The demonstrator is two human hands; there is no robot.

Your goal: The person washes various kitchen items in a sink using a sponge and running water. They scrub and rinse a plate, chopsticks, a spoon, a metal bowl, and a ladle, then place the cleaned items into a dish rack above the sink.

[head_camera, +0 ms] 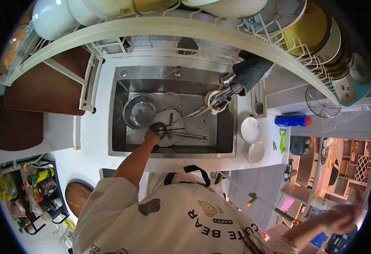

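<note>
My left hand (152, 137) reaches into the stainless steel sink (204, 149), its fingers at the rim of a dark metal ladle (158, 129). Below the ladle lies a white plate (164, 143). A red-handled utensil (171, 118) and a long metal utensil (193, 136) lie across it. Left of these stands a metal basin (140, 111), with a clear round lid or dish (171, 100) behind. Far out to the right, away from the sink, my right hand (344, 218) is raised and blurred; whether it holds anything is unclear.
A chrome faucet (222, 99) with a dark cloth (252, 74) hangs over the sink's right end. White bowls (251, 129) stand on the right counter near a blue bottle (291, 121) and a green peeler (282, 139). A dish rack (160, 25) arches overhead. Brown cutting boards (45, 85) stand left.
</note>
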